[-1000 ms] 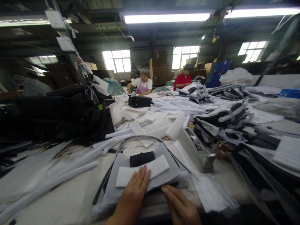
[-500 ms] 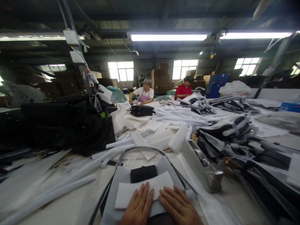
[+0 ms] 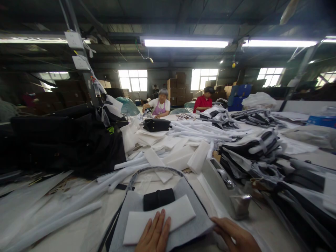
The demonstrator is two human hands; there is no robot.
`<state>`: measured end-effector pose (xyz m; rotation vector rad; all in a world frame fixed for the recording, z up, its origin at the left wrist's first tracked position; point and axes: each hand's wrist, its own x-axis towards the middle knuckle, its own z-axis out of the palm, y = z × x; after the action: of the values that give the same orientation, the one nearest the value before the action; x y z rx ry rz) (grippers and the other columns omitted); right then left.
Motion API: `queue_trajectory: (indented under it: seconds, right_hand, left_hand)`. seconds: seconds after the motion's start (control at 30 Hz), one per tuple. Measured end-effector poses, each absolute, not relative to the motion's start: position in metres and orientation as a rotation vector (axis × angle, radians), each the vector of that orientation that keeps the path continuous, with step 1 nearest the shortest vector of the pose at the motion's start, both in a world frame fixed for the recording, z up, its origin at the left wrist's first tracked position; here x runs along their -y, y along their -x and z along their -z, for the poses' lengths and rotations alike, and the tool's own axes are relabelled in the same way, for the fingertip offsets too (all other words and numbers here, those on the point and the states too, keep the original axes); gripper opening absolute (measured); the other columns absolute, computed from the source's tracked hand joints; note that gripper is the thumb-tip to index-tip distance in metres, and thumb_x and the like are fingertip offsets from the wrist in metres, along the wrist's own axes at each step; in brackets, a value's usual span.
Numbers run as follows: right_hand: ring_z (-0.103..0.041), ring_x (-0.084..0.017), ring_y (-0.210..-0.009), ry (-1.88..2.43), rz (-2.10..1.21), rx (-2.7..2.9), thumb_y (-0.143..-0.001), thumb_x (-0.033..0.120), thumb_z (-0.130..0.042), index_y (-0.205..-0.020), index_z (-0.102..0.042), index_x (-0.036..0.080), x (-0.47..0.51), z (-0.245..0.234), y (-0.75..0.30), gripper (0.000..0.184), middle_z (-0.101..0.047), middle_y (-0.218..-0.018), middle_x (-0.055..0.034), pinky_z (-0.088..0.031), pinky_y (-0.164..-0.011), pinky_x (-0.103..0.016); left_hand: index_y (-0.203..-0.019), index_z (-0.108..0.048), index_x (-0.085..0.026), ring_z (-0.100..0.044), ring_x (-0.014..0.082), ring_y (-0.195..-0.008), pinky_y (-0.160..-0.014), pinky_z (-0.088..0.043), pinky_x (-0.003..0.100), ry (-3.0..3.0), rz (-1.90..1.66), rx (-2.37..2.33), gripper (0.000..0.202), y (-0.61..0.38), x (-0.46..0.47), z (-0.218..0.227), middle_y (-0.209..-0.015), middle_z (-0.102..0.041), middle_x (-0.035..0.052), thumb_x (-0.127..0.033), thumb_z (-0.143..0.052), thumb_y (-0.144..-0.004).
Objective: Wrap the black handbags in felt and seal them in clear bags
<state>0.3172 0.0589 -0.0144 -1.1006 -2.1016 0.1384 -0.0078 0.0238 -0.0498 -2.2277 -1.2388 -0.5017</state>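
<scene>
My left hand (image 3: 155, 231) lies flat, fingers stretched out, on a white foam sheet (image 3: 181, 211). Under the foam is a thin pale grey wrapping sheet (image 3: 136, 200), spread over a dark bag whose body is mostly hidden. The bag's wrapped handle (image 3: 157, 168) arches away from me on the table. A small black piece with a band across it (image 3: 159, 199) shows just beyond the foam. My right hand (image 3: 233, 232) pinches the right corner of the wrapping sheet between thumb and fingers.
White foam strips (image 3: 181, 157) lie heaped beyond the bag. A long grey tray (image 3: 219, 185) stands to the right, near wrapped black pieces (image 3: 252, 147). Black bags (image 3: 65, 140) are piled at left. Two co-workers (image 3: 160, 105) work across the table.
My right hand has left the foam, moved right and taken hold of the wrapping sheet's corner. My left hand stays flat on the foam. The view has shifted slightly.
</scene>
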Motion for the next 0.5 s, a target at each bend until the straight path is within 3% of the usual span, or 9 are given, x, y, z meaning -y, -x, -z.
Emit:
queue_trajectory:
  seconds: [0.13,0.27,0.5]
  right_hand:
    - [-0.078,-0.021,-0.078,1.186,-0.209,2.000,-0.099,0.039,-0.055,-0.098,-0.077,0.028,-0.058,0.008,-0.311,0.025,-0.080,-0.088,-0.0023,-0.063,-0.068,-0.023]
    - [-0.077,-0.022,-0.085,1.287,-0.168,1.996,-0.100,0.037,-0.051,-0.098,-0.076,0.027,-0.053,0.005,-0.305,0.026,-0.079,-0.093,-0.0028,-0.063,-0.074,-0.029]
    - [-0.077,-0.022,-0.079,1.286,0.048,2.042,-0.099,0.039,-0.050,-0.100,-0.073,0.028,-0.049,0.020,-0.315,0.026,-0.079,-0.093,-0.0013,-0.063,-0.067,-0.029]
  left_hand:
    - [-0.160,-0.001,-0.015,-0.047,0.0211,-0.139,-0.111,-0.045,0.035,2.282,0.461,1.282,0.087,0.007,-0.016,0.037,-0.149,-0.052,0.0094,0.012,-0.029,-0.083]
    - [-0.160,-0.010,-0.012,-0.038,0.0226,-0.145,-0.112,-0.043,0.036,2.358,0.438,1.286,0.086,0.008,-0.012,0.027,-0.156,-0.041,0.0119,0.010,-0.031,-0.080]
    - [-0.156,-0.026,-0.008,-0.031,0.0275,-0.148,-0.115,-0.040,0.044,2.465,0.437,1.419,0.082,-0.001,-0.002,0.016,-0.159,-0.035,0.0172,0.006,-0.039,-0.075]
